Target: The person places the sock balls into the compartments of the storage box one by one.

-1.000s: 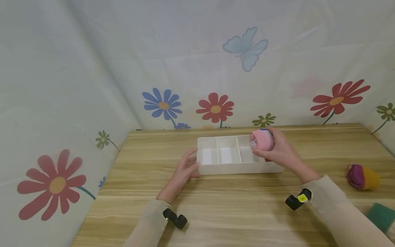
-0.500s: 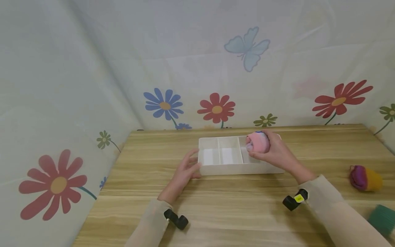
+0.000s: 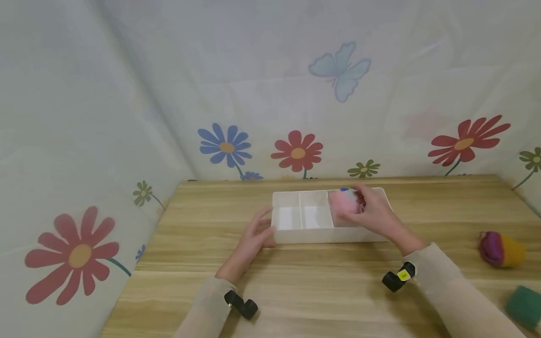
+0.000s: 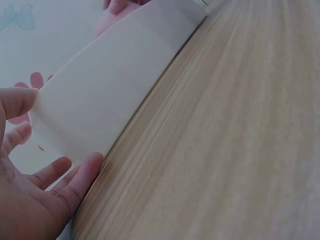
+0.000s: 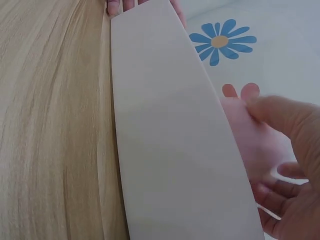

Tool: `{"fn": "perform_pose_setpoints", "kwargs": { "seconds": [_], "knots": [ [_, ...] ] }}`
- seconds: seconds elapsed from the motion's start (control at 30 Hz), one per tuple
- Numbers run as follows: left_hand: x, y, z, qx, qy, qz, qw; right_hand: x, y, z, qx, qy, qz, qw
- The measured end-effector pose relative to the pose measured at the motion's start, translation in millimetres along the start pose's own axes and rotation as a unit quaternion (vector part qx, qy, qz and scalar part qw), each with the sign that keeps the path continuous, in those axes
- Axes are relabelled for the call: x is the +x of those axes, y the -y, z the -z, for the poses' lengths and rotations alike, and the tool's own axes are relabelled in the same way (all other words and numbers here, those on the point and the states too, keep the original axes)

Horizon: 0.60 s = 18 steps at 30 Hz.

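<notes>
A white divided box [image 3: 329, 235] stands on the table. In its third compartment from the left, a rolled pink sock [image 3: 343, 203] with pale blue bits sits low behind the front wall. My right hand [image 3: 376, 213] holds this sock, thumb in front and fingers behind; in the right wrist view the thumb presses on the blurred pink cloth [image 5: 250, 135]. Something red shows between the fingers, too hidden to name. At the box's left end, my left hand [image 3: 253, 234] rests its spread fingertips against the wall, as the left wrist view also shows.
A purple and yellow rolled sock [image 3: 502, 249] lies at the right on the wooden table [image 3: 321, 291]. Nearer, a dark green ribbed cloth roll [image 3: 525, 307] is at the frame's right edge. Behind the table hangs a flower-patterned curtain [image 3: 253, 94].
My right hand has moved left and down with the pink sock, from above the box's right part into the third compartment. My left hand has stayed at the left end.
</notes>
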<state>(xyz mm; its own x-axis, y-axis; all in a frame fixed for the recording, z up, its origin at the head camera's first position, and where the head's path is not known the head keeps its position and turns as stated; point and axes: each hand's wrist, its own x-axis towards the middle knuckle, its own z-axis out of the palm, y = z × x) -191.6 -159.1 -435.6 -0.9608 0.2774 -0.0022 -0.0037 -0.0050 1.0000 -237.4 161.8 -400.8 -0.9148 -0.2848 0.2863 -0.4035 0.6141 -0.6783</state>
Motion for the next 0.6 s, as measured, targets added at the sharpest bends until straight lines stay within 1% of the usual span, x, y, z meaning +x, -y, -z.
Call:
{"fn": "perform_pose_setpoints", "kwargs": {
  "seconds": [0.13, 0.17, 0.27, 0.4, 0.5, 0.6],
  "knots": [
    [-1.1, -1.1, -1.6, 0.003, -0.001, 0.000, 1.0000, -1, 0, 0.3, -0.001, 0.012, -0.016, 1.000],
    [-0.1, 0.9, -1.1, 0.002, -0.002, 0.000, 1.0000, -1, 0, 0.4, -0.003, 0.017, -0.017, 1.000],
    [3.9, 11.0, 1.7, 0.001, -0.009, -0.004, 0.9999, -1, -1, 1.3, -0.002, 0.025, -0.016, 1.000],
    [8.7, 25.0, 5.7, 0.001, -0.017, -0.015, 0.9997, 0, -3, 2.9, 0.005, 0.027, -0.026, 0.999],
    [8.5, 26.4, 6.4, 0.005, -0.018, -0.022, 0.9996, 2, -4, 3.0, 0.012, 0.029, -0.038, 0.999],
    [8.8, 26.5, 7.2, 0.005, -0.017, -0.022, 0.9996, 4, -4, 2.1, 0.013, 0.025, -0.038, 0.999]
  ]
}}
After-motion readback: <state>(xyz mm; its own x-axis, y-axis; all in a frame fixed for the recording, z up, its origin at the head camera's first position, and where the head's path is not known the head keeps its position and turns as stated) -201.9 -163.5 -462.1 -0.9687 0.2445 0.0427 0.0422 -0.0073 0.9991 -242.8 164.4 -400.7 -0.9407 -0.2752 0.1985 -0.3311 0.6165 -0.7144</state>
